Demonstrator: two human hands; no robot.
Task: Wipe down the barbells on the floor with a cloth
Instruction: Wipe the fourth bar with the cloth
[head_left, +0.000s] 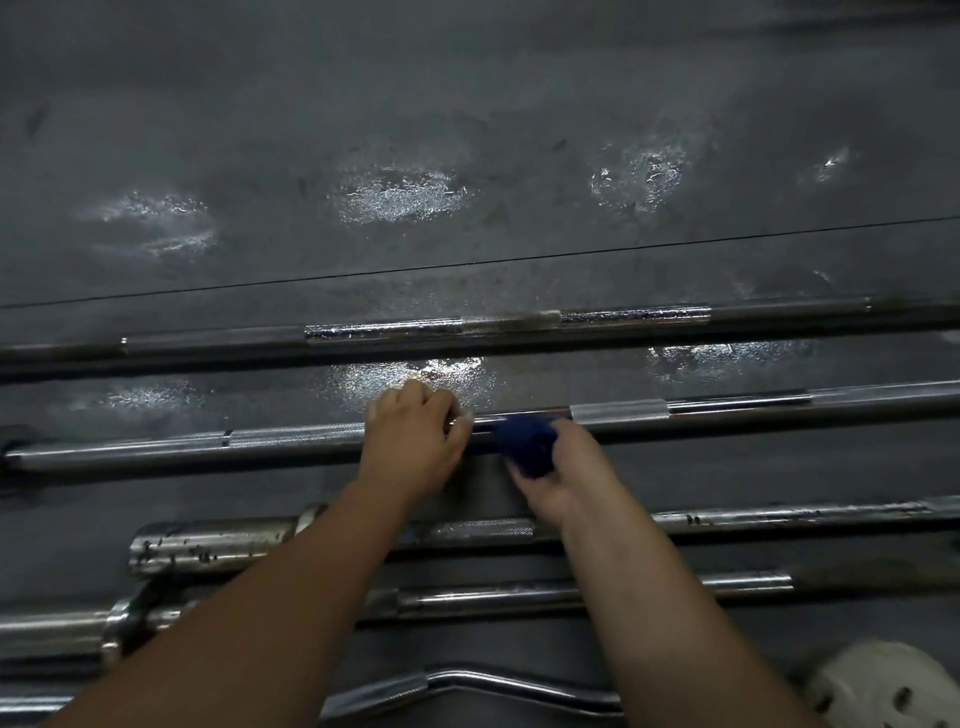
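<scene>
Fingers of my left hand (415, 441) curl over a long chrome steel barbell (291, 439) lying on the dark grey rubber floor (467, 130). Its long axis runs left to right, rising slightly rightward, both ends cut off. My right hand (558, 475) grasps a bunched dark blue cloth (524, 444) pressed against the same bar, just beside the left. Other bars lie parallel, nearer and farther. No readable markings. A blurred white perforated shoe (878, 686) sits bottom right
</scene>
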